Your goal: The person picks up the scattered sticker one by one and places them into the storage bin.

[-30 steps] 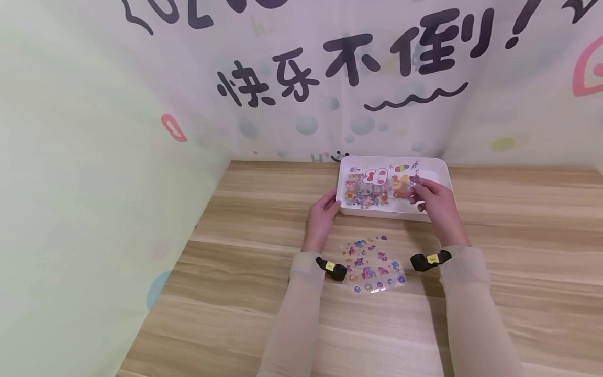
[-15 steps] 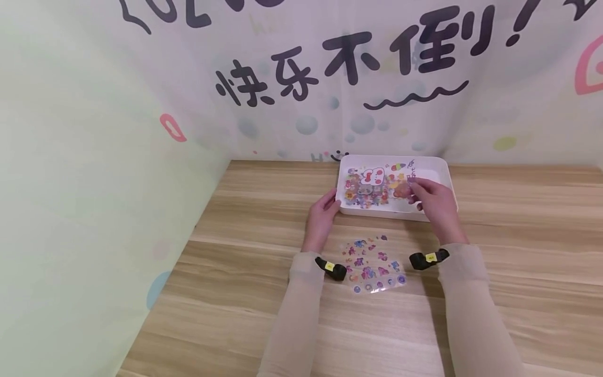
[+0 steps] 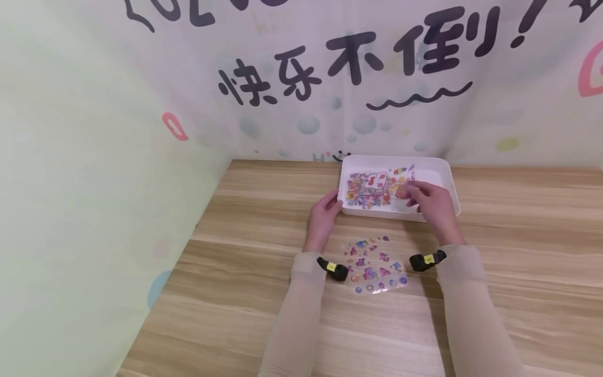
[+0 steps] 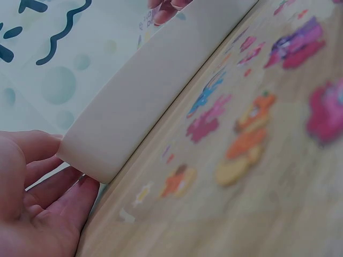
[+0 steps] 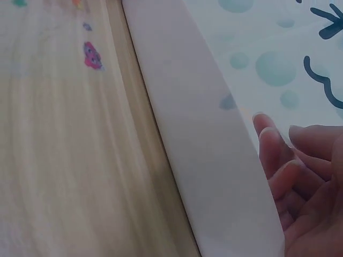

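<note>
A shallow white tray (image 3: pixel 393 214) stands against the back wall, with a heap of colourful clear stickers (image 3: pixel 369 199) in its left part. At its front left corner my left hand (image 3: pixel 323 219) grips the tray, thumb on the rim and fingers low at the side, as the left wrist view shows. My right hand (image 3: pixel 434 207) reaches over the front rim and pinches the right edge of a clear sticker sheet (image 3: pixel 375 181) with a white bunny print. In the right wrist view the tray wall hides that sheet, and the right fingers (image 5: pixel 276 152) are curled behind it.
Another clear sticker sheet (image 3: pixel 370 273) with pink and purple figures lies flat on the wooden table (image 3: pixel 235 293), between the forearms and in front of the tray. A printed cloth (image 3: pixel 282 131) hangs directly behind the tray and along the left.
The bunny sheet has shifted slightly over the heap with my right hand, first left, then a little towards me. My left hand stays at the tray corner.
</note>
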Tool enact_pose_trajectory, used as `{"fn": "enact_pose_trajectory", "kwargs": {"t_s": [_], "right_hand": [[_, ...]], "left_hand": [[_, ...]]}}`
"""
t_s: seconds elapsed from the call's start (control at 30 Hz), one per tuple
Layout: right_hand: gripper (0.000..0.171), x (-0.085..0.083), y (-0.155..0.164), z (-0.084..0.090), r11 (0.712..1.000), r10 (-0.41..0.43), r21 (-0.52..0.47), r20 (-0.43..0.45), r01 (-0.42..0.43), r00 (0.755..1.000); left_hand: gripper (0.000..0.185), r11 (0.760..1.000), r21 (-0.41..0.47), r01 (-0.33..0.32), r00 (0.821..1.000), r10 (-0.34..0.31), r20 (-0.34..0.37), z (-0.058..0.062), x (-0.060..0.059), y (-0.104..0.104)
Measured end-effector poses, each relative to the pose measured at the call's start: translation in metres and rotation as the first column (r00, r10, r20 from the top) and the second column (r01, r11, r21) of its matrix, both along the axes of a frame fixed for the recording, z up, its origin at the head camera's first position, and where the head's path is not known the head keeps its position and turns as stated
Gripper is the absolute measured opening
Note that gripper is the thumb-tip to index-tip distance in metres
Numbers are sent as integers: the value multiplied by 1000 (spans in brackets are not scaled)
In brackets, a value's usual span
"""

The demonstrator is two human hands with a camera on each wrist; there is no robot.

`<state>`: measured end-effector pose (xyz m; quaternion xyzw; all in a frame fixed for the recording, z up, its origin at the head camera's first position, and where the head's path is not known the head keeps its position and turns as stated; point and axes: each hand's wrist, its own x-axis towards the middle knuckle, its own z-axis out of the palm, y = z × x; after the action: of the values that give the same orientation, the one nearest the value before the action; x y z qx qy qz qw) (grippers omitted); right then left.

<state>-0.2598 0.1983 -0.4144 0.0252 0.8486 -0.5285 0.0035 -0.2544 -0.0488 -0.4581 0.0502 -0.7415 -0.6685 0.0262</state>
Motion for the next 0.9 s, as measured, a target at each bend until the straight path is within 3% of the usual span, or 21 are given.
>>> {"fn": "enact_pose_trajectory", "kwargs": {"t_s": [0.23, 0.5, 0.67, 0.9], "right_hand": [[53, -10, 2, -15, 996, -19, 91, -17, 20, 1000], [44, -4, -11, -1, 991, -54, 126, 55, 47, 997], [42, -5, -15, 0, 975, -62, 214, 32, 54, 998], [45, -7, -14, -2, 969, -43, 245, 39, 33, 998]], "left_hand": [[39, 1000, -4, 2, 1000, -2, -3, 0, 1, 0], [39, 1000, -7, 0, 1000, 0, -3, -1, 0, -1], [41, 1000, 0, 7, 1000, -7, -4, -1, 0, -1], [42, 1000, -2, 5, 1000, -5, 8, -1, 0, -1]]}}
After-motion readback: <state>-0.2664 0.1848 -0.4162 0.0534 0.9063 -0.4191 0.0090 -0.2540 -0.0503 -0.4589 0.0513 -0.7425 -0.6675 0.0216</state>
